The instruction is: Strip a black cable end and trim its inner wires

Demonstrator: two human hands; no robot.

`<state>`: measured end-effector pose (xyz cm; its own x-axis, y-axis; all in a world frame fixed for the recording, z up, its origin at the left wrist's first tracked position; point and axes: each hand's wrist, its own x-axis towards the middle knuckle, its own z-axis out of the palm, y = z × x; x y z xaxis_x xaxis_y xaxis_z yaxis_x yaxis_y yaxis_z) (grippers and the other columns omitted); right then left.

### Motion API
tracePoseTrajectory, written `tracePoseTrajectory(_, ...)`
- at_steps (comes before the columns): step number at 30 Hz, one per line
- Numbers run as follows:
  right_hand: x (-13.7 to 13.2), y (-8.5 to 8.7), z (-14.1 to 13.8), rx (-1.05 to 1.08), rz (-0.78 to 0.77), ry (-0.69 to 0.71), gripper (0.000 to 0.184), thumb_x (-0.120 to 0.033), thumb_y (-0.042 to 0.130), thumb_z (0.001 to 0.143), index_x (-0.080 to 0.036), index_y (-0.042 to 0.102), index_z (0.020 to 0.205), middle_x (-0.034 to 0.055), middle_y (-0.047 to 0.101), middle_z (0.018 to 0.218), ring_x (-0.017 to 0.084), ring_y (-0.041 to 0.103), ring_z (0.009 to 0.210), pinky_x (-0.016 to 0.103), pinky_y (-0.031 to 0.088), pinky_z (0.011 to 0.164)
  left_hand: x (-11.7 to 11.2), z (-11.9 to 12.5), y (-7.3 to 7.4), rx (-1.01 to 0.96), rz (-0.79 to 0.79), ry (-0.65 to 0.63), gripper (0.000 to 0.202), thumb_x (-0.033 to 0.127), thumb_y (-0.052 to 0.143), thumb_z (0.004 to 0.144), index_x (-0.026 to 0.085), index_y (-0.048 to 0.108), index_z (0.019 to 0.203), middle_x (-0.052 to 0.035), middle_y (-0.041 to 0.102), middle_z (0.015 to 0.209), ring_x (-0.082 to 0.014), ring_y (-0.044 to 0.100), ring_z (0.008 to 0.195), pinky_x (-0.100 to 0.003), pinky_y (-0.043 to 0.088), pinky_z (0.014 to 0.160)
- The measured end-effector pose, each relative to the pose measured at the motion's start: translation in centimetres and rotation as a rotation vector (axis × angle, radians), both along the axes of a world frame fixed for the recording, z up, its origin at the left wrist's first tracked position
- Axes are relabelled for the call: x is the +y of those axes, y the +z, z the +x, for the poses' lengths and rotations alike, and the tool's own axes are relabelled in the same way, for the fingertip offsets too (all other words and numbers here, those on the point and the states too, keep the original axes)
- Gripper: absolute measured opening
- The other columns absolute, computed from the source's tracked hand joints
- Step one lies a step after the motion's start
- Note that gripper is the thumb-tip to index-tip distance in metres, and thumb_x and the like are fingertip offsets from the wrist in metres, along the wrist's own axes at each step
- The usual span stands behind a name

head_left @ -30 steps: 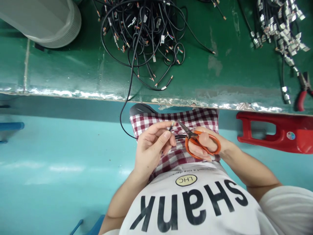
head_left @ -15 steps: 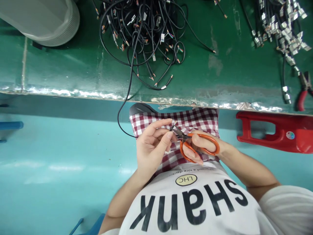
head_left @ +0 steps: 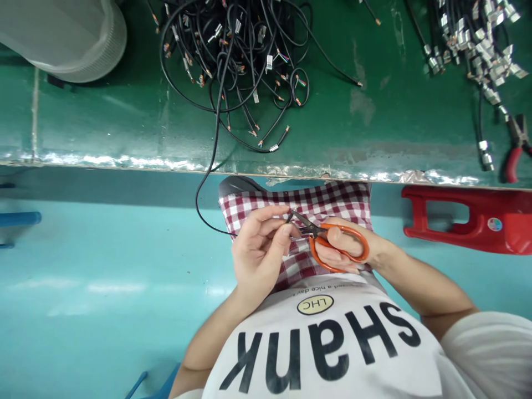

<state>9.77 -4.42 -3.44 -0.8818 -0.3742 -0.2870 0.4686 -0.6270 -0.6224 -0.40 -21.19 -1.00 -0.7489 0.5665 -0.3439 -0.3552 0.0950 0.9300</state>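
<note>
Black cable [head_left: 197,194], end pinched in the left hand [head_left: 260,249], thumb and fingers closed on it just above the lap; cable runs from there back in a loose curve up over the desk edge into the cable pile [head_left: 233,61]. Right hand [head_left: 344,246] grips orange-handled scissors [head_left: 315,256], fingers through the loops, blades pointing left at the cable end, tips right beside the left fingertips. Can't tell whether the blades are biting the cable; too small. Both hands are over a red-and-white checkered cloth [head_left: 332,199] on the lap, in front of a white shirt [head_left: 324,354] with black print "Shank". Green desk [head_left: 83,116] with a worn metal-edged front runs across the view. On it: the tangle of black cables with stripped coloured wires and small metal connectors, a heap of metal connectors on cables [head_left: 477,44] at far right, red-handled pliers [head_left: 515,155] just below that heap, and a white ribbed plastic cylinder [head_left: 62,39] at top left. Red plastic frame [head_left: 446,241] sits right of the lap, over the teal floor [head_left: 103,332].
</note>
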Motion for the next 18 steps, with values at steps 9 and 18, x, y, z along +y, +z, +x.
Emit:
tracePoseTrajectory(9, 9.5, 4.1, 0.0, -0.088, 1.696, -0.295, 0.045, -0.061, 0.06, 0.089, -0.018, 0.063, 0.081, 0.0055, 0.064, 0.073, 0.019, 0.06, 0.066, 0.029, 0.039, 0.058, 1.4, -1.2, 0.5, -0.342, 0.124, -0.124, 0.027, 0.031, 0.062, 0.093, 0.02, 0.069, 0.117, 0.0013, 0.05, 0.063, -0.0088, 0.044, 0.058, -0.021, 0.03, 0.05)
tracePoseTrajectory(18, 16.8, 3.3, -0.4, -0.325, 1.332, -0.62, 0.015, -0.027, 0.058, 0.092, -0.013, 0.054, 0.088, 0.0197, 0.06, 0.105, 0.03, 0.055, 0.107, 0.033, 0.036, 0.078, 8.0, 0.2, 1.0, -0.389, -0.071, -0.29, 0.027, 0.04, 0.069, 0.089, 0.014, 0.072, 0.098, 0.0045, 0.037, 0.057, -0.0071, 0.032, 0.056, -0.022, 0.027, 0.054)
